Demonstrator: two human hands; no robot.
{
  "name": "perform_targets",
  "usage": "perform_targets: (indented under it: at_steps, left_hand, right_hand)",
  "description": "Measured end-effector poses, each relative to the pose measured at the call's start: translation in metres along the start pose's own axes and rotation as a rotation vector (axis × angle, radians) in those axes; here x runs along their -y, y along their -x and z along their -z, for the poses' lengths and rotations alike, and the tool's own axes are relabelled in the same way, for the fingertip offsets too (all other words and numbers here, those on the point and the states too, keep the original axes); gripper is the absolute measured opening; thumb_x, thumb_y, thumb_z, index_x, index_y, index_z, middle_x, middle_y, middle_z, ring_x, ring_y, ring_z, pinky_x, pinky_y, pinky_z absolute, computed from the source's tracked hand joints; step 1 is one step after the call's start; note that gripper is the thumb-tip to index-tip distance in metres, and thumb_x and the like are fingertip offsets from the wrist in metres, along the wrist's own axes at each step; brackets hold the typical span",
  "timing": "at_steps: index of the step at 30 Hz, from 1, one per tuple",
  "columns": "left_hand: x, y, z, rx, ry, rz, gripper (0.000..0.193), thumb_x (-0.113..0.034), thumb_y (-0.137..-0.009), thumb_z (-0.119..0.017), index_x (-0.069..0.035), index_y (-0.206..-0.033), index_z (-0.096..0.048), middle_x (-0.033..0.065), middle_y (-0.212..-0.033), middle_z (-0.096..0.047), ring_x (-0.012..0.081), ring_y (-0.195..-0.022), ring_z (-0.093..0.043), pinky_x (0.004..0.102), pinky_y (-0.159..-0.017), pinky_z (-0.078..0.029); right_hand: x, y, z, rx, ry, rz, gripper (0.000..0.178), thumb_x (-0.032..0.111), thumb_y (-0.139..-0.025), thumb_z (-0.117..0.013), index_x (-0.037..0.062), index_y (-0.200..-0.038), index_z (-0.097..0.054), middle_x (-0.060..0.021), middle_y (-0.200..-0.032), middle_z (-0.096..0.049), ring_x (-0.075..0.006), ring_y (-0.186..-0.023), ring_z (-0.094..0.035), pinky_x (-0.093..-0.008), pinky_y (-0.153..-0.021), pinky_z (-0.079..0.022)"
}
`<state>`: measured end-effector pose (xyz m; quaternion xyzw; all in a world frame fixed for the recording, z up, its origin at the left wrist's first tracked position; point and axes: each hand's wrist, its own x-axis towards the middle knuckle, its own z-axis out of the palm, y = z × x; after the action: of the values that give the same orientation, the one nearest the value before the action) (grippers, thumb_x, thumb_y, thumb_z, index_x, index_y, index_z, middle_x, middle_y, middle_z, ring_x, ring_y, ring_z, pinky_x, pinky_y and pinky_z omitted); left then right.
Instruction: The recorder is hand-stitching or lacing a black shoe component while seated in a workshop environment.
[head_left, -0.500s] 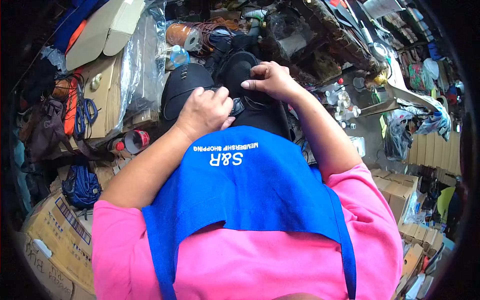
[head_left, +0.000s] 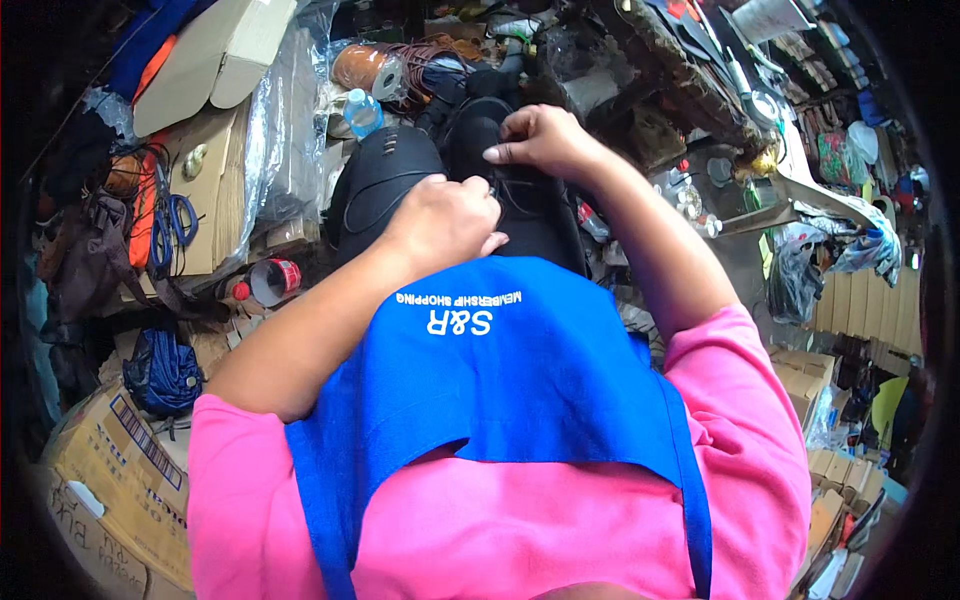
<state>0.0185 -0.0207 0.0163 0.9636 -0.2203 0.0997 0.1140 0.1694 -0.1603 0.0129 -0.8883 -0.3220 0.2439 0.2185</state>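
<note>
Left hand (head_left: 447, 225) shifted rightward. Fingers curled, contents hidden; right hand (head_left: 500, 140) half-bent, thumb and fingers by black rounded item (head_left: 473, 137), upper centre of frame; pinch unclear. Likely close handwork; next move calls for steadiness.

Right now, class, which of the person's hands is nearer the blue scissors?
Left. The left hand is to the right of the scissors; the right hand is farther right and forward.

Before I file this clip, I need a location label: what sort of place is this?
Probably a cluttered workshop, perhaps doubling as storage: a large orange spool, blue-handled scissors and stacked cardboard sheets suggest it.
</note>
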Motion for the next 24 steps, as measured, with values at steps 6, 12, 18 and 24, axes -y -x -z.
perform_targets:
  at_steps: [6, 12, 18, 24]
  left_hand:
    - [0.065, -0.012, -0.003, -0.217, 0.57, 0.276, 0.026, -0.018, -0.078, -0.068, -0.005, -0.1, -0.064, 0.0136, -0.099, -0.061, 0.0284, -0.097, -0.06, 0.0356, -0.086, -0.047]
    - [0.062, -0.048, -0.046, -0.034, 0.691, 0.279, 0.048, -0.018, -0.073, -0.071, -0.007, -0.117, -0.053, 0.0156, -0.116, -0.051, 0.0298, -0.114, -0.048, 0.0375, -0.1, -0.038]
    - [0.071, -0.053, -0.059, -0.02, 0.777, 0.287, 0.049, -0.021, -0.072, -0.074, -0.007, -0.116, -0.054, 0.014, -0.114, -0.051, 0.0279, -0.112, -0.048, 0.0363, -0.1, -0.037]
    - [0.093, -0.063, -0.044, 0.155, 0.927, 0.209, 0.047, -0.018, -0.072, -0.074, -0.006, -0.114, -0.058, 0.0102, -0.11, -0.054, 0.0233, -0.109, -0.052, 0.0348, -0.098, -0.04]
  right_hand:
    - [0.011, 0.041, -0.006, -0.31, -0.001, 0.285, 0.04, 0.041, -0.074, -0.072, 0.0055, -0.09, -0.063, -0.0121, -0.087, -0.06, -0.03, -0.077, -0.061, -0.0405, -0.072, -0.046]
    - [0.01, 0.045, -0.007, 0.025, 0.136, 0.288, 0.029, 0.027, -0.081, -0.06, 0.0011, -0.069, -0.059, -0.0175, -0.068, -0.06, -0.0364, -0.065, -0.06, -0.0431, -0.063, -0.048]
    - [-0.003, 0.076, 0.015, 0.043, -0.114, 0.322, 0.027, 0.018, -0.082, -0.06, -0.0015, -0.066, -0.05, -0.0132, -0.059, -0.047, -0.0221, -0.052, -0.046, -0.0377, -0.053, -0.04]
    - [-0.004, 0.084, 0.011, -0.149, -0.192, 0.262, 0.016, 0.014, -0.081, -0.067, 0.0046, -0.093, -0.068, -0.0096, -0.078, -0.058, -0.0198, -0.068, -0.058, -0.032, -0.062, -0.047]
